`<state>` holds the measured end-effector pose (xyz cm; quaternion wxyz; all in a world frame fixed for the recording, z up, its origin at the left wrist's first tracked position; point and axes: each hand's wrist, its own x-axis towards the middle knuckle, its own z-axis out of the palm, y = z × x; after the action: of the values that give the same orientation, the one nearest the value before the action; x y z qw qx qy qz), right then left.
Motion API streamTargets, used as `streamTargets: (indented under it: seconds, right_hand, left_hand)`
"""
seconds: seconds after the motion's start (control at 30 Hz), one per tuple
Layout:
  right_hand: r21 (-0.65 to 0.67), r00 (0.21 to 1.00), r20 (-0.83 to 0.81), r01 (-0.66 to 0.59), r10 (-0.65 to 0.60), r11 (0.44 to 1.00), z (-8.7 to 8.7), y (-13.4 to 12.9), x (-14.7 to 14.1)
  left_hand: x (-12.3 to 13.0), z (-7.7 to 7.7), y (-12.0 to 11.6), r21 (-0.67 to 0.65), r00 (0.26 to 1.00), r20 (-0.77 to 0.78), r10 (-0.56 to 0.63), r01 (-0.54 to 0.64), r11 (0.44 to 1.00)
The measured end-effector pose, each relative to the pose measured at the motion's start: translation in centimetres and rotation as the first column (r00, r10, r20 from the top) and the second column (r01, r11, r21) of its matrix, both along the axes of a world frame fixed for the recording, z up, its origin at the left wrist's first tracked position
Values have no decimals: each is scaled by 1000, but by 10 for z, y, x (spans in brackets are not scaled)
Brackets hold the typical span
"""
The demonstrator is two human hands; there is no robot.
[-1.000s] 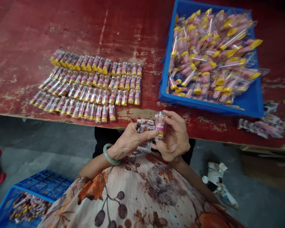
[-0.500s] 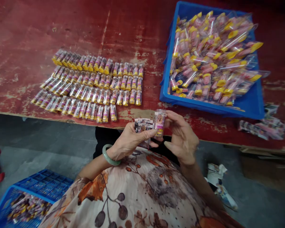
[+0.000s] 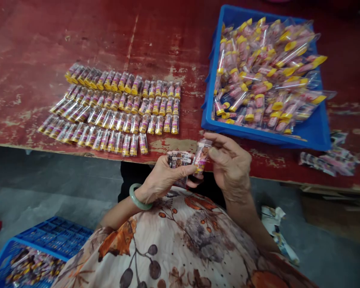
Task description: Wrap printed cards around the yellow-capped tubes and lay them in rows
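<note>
Right hand [image 3: 234, 170] closer, pinching tube [image 3: 201, 158] with left hand [image 3: 163, 176] beside red table [image 3: 87, 36], grey floor [image 3: 66, 180].

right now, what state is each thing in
tube, tilted, in left hand
packets, overlapping, in left hand
right hand, curled by tube
tubes on table, lying in rows
bin, open, heaped
loose packets, piled
basket, open, partly filled
bangle, around left wrist

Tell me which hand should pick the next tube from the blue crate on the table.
Right, I'd judge: the right hand is nearer the blue crate, its fingertips just at the held tube, while the left hand grips that tube and printed slips.
</note>
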<state>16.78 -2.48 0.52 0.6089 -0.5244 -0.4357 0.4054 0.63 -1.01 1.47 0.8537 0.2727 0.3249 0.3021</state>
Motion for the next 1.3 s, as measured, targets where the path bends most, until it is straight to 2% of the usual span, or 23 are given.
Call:
streamTargets:
  seconds: [0.17,0.37,0.53,0.77,1.17,1.3]
  right_hand:
    - [-51,999,-21,-32,31,998,6,7,-5]
    - [-50,1000,-7,-2,2,999,9,11,-11]
    - [-72,997,-70,12,-17,997,13,13,-17]
    - [-122,984,-178,-3,-19,992,15,20,-24]
    - [-129,983,-185,-4,-20,992,9,29,-34]
    - [-149,983,-168,53,-78,987,9,51,-29]
  left_hand:
    - [-2,-1,2,16,1000,8,13,-14,1000]
    - [-7,-5,3,62,999,45,-24,21,998]
    - [-9,-4,3,71,997,75,-11,5,997]
    - [-14,-8,5,7,998,57,31,-32,999]
    - [-23,-16,4,-44,993,38,108,-106,993]
    - [-28,-19,1,-72,986,9,168,-167,983]
